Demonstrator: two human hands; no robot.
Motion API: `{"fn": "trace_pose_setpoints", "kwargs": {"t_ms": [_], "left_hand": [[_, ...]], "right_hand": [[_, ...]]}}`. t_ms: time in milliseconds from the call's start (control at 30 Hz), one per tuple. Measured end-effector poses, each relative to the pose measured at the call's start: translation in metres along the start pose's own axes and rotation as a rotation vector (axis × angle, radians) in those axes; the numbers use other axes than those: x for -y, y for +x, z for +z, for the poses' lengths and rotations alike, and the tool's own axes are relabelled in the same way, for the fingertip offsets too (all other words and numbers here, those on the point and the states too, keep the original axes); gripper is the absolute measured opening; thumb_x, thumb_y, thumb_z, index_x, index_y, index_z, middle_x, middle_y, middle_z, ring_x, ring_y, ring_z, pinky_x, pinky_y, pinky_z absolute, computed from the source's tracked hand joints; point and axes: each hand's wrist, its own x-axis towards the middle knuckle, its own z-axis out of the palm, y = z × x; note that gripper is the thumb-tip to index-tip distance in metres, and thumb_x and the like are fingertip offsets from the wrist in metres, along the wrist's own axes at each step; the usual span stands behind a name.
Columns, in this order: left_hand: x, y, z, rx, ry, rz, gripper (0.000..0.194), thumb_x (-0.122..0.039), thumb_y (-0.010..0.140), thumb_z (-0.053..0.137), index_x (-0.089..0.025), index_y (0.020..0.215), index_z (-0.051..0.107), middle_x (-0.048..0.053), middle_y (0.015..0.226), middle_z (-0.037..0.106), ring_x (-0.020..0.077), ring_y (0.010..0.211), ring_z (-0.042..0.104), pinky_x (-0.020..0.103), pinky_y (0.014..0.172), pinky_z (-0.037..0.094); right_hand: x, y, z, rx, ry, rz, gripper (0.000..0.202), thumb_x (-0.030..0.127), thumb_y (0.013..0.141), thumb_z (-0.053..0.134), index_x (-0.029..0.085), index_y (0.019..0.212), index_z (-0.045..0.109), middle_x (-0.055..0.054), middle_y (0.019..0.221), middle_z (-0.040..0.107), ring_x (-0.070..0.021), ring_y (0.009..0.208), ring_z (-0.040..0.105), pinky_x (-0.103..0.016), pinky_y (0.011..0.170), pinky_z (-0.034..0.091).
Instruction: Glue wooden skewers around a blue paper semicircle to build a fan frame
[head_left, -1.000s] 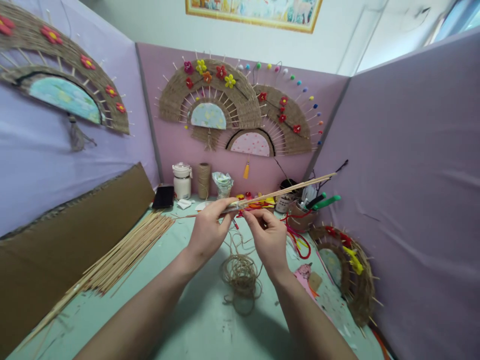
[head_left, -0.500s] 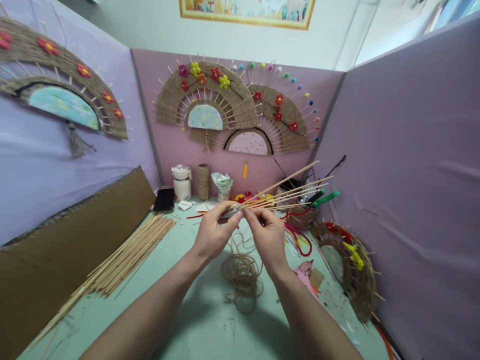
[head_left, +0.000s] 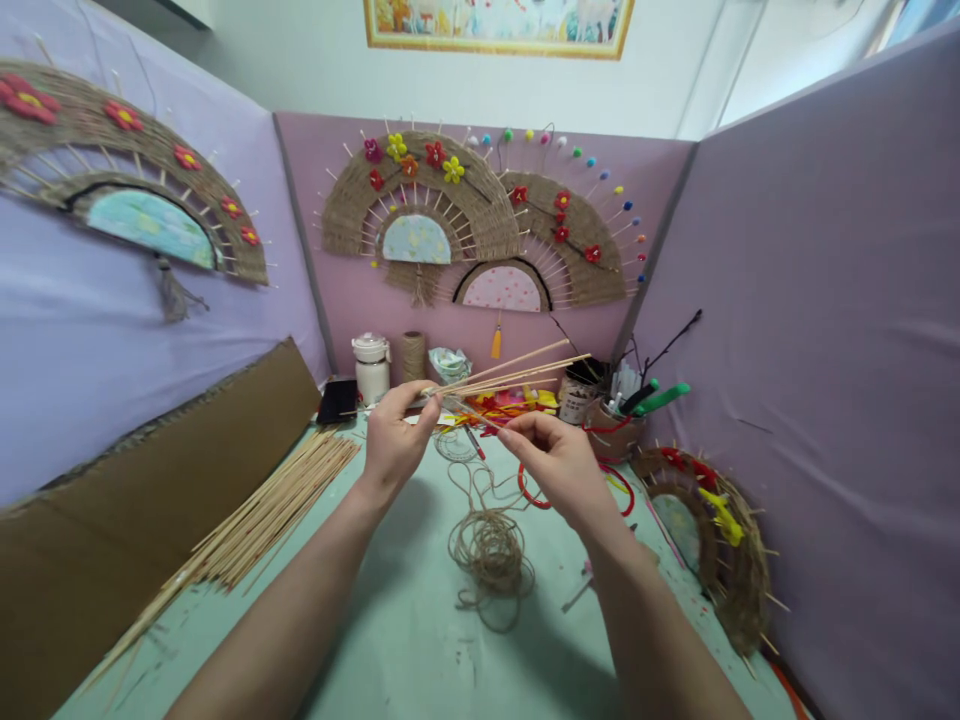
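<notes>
Left hand (head_left: pixel 397 430) pinches sticks (head_left: pixel 517 376) at one end, over table (head_left: pixel 420 640); free ends splayed. Right hand (head_left: pixel 559 465) pinches thin strand (head_left: pixel 480 416), cord or stick, can't tell. Bundle gathered, visible lengths unwoven. Twine (head_left: pixel 491 555) loose, stick pile (head_left: pixel 274 510) remains.

Pink and purple panels (head_left: pixel 832 330) border a pale green tabletop (head_left: pixel 405 650); whitish wall (head_left: pixel 292 60) behind.

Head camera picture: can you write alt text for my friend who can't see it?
A person's left hand holds a spread bunch of thin sticks above a pale green table, while the right hand pinches something thin. Below lies tangled twine; more sticks lie to the left, and flowered woven fans hang behind.
</notes>
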Motion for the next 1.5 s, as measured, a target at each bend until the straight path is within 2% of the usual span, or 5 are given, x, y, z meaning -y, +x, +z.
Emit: {"fn": "trace_pose_setpoints", "kwargs": {"t_ms": [167,433,700,1067,1500], "left_hand": [[0.014,0.006,-0.005,-0.006,0.159,0.143,0.026,-0.037,0.088,0.054,-0.018,0.096,0.069,0.006,0.096,0.073,0.0199,0.092,0.064,0.032,0.086,0.049],[0.022,0.008,-0.005,0.085,0.149,0.183,0.027,-0.039,0.087,0.054,-0.018,0.094,0.07,0.007,0.098,0.073,0.02,0.093,0.065,0.033,0.087,0.05],[0.02,0.008,-0.004,0.081,-0.001,0.043,0.029,-0.04,0.085,0.057,-0.016,0.096,0.07,0.007,0.096,0.072,0.0189,0.089,0.065,0.031,0.083,0.052],[-0.002,0.014,-0.007,-0.083,-0.715,-0.455,0.035,-0.051,0.075,0.069,-0.019,0.09,0.068,0.002,0.092,0.067,0.0152,0.088,0.062,0.029,0.073,0.058],[-0.007,0.005,0.001,0.11,-0.959,-0.323,0.034,-0.048,0.075,0.074,-0.02,0.093,0.07,0.005,0.099,0.072,0.0189,0.099,0.065,0.037,0.092,0.053]], "right_hand": [[0.011,0.0,-0.028,-0.132,0.151,-0.021,0.023,0.037,0.073,0.074,0.017,0.082,0.067,-0.001,0.072,0.065,-0.0103,0.057,0.051,-0.022,0.049,0.038],[0.017,0.003,-0.043,-0.401,0.384,-0.156,0.016,0.029,0.076,0.072,0.021,0.084,0.061,0.005,0.063,0.056,-0.0074,0.047,0.046,-0.02,0.04,0.035],[-0.003,0.016,-0.046,-0.516,0.241,-0.133,0.019,0.031,0.074,0.074,0.019,0.082,0.062,0.004,0.063,0.058,-0.0091,0.048,0.048,-0.023,0.044,0.038],[-0.024,0.009,-0.004,-0.034,-0.344,-0.137,0.026,0.039,0.081,0.062,0.019,0.066,0.069,-0.003,0.064,0.067,-0.0169,0.059,0.055,-0.028,0.057,0.039],[-0.039,0.014,-0.001,-0.008,-0.31,0.039,0.034,0.048,0.083,0.051,0.018,0.069,0.061,0.0,0.061,0.052,-0.0154,0.06,0.045,-0.026,0.058,0.034]]}}
